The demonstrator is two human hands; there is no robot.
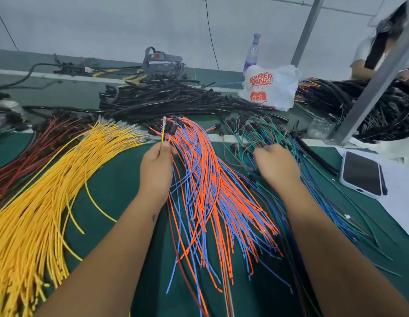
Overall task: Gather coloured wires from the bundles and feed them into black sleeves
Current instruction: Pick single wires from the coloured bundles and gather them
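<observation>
Green tabletop [112, 179], wire bundles fanned out. Left hand [156, 167] grip pinches gathered wires [163, 133] upright, likely keeping the ends aligned. Right hand [275, 167] grip curled among the green and blue wires [256, 131], picking. Black sleeves [167, 98] lie beyond both grips.

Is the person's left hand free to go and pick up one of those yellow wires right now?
Probably not easily. The left hand already pinches a few wires upright, so its fingers are occupied. The yellow wires lie uncovered on the green table just to its left, with nothing in the way.
</observation>
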